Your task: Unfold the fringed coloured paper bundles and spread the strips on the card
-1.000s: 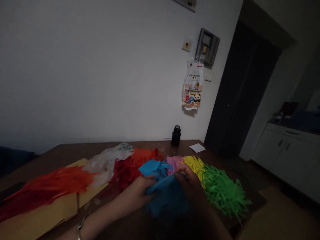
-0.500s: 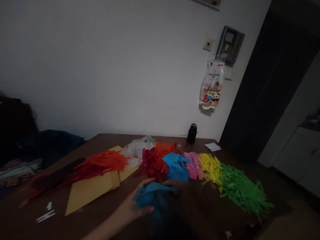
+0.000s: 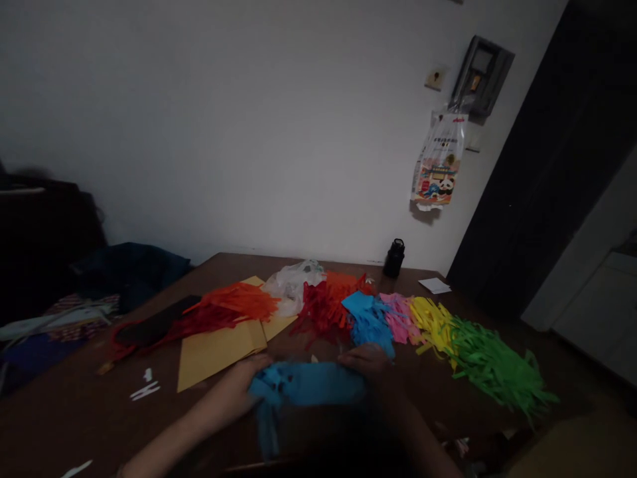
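A blue fringed paper (image 3: 318,384) is stretched between my two hands above the near side of the table, with loose strips hanging down at its left end. My left hand (image 3: 253,380) grips the left end, its fingers closed. The right end is held by my right hand (image 3: 367,366), which is dark and a little blurred. Just beyond lies a second blue fringed bundle (image 3: 371,318), with a dark red and orange bundle (image 3: 326,309) to its left. Pink strips (image 3: 401,317), yellow strips (image 3: 434,325) and green strips (image 3: 497,368) fan out to the right.
Yellow-brown paper sheets (image 3: 219,355) lie left of centre beneath orange-red strips (image 3: 239,302). A clear plastic bag (image 3: 293,285), a black bottle (image 3: 394,259) and a white paper (image 3: 434,285) are toward the back. Small white pieces (image 3: 145,392) lie at the left.
The blue paper was bunched up between my hands and is now spread out flat, as my hands have moved apart. The view has shifted slightly left.
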`<state>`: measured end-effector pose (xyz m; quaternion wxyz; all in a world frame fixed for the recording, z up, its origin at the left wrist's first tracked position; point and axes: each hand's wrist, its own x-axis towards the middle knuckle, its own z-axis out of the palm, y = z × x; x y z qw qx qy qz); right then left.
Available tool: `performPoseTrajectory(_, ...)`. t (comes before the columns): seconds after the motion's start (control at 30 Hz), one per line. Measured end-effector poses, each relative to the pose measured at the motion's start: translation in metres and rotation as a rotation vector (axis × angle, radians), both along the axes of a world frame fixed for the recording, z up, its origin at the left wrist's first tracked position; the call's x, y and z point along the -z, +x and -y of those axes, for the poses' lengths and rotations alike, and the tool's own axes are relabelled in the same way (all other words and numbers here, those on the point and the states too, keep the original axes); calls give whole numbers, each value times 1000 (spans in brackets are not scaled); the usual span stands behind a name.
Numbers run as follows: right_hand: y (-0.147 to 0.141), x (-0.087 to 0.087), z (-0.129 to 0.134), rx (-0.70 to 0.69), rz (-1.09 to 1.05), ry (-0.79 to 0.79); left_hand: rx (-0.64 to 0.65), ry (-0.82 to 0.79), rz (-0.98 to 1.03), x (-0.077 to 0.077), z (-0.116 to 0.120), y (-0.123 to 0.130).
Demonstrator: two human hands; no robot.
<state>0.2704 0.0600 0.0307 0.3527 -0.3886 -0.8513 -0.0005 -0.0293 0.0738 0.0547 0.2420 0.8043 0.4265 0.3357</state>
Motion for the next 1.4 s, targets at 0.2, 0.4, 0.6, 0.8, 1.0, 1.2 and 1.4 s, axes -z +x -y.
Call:
performPoseTrajectory(0.2,-5,14,-14,-97,255,339,-287,427,-516,20,-27,-66)
performPoseTrajectory(0.4,-14,46,-16,-104,488,168,-4,477,-439,36,15,-43)
performPoseTrajectory(0.6,-5,41,-12,-87,512,48,311,254,-459,28,49,24)
performPoseTrajectory(0.8,29,24,8,207,487,-126,239,253,-389,55,28,12)
performPoseTrajectory(1.0,11,4,51,1,204,-170,234,207,-338,64,27,8)
performPoseTrajectory(1.2,-9,31,48,7,297,-146,219,110,-271,58,29,1)
performPoseTrajectory(1.4,-5,52,38,71,291,-164,215,138,-275,63,26,-17)
